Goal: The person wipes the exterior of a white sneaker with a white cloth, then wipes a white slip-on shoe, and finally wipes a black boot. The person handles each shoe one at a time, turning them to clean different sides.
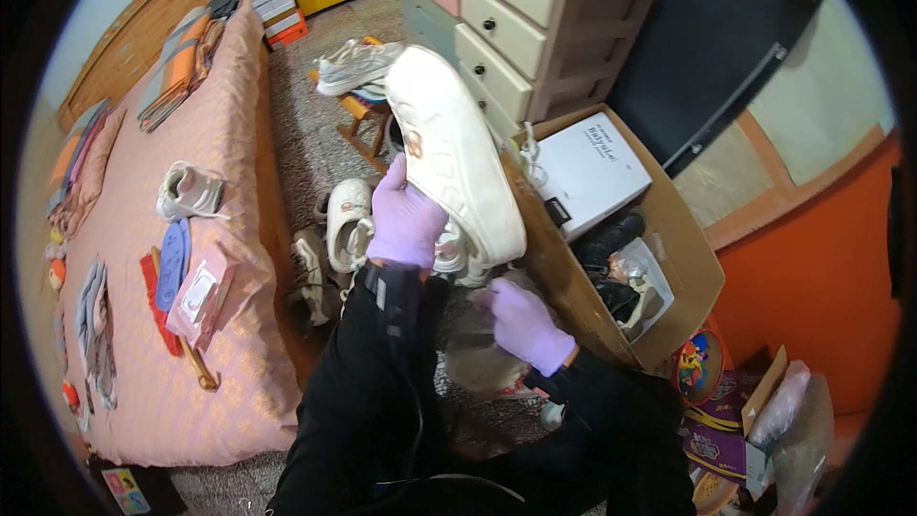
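My left hand point(408, 218), in a lilac glove, is raised and grips a white slip-on clog point(455, 150) with a small brown emblem on its side. A matching white clog point(349, 211) stands on the floor beyond my left wrist. My right hand point(526, 326), gloved the same way, is lower and nearer my body, with curled and blurred fingers; whether it holds anything is unclear. Beneath it is a greyish soft item point(476, 365), partly covered by my arm. Other light shoes point(311, 265) stand on the floor by the bed.
To the right, a cardboard box point(594, 315) holds a white shoebox point(594, 172) and dark shoes. Behind stand a drawer unit point(501, 36) and a small stool point(362, 111) bearing sneakers. On the bed point(236, 416) lie a white shoe point(188, 190), a blue insole point(172, 265) and a wipes pack point(204, 294).
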Motion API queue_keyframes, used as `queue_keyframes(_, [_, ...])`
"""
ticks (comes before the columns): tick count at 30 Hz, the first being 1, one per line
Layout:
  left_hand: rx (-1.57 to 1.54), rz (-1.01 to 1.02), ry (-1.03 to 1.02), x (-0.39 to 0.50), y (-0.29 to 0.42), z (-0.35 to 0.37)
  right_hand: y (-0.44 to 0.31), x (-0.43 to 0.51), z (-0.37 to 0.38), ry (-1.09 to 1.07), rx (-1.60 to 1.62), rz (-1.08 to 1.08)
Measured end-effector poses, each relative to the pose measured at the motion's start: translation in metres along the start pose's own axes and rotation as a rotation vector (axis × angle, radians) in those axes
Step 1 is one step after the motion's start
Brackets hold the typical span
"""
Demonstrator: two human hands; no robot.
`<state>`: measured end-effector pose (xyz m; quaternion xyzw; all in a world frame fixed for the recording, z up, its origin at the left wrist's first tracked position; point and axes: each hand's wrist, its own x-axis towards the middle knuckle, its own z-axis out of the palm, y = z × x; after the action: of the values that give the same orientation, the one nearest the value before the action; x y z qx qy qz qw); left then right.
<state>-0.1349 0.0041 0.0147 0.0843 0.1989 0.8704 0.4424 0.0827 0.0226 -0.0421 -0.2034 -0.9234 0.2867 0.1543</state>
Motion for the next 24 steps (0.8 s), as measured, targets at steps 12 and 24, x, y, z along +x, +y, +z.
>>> queue_keyframes(12, [0.085, 0.378, 0.181, -0.006, 0.148, -0.186, 0.012, -0.043, -0.09, 0.358, -0.076, -0.087])
queue_keyframes(24, [0.007, 0.208, 0.727, -0.01, 0.15, -0.338, 0.054, -0.05, -0.087, 0.33, -0.098, 0.012])
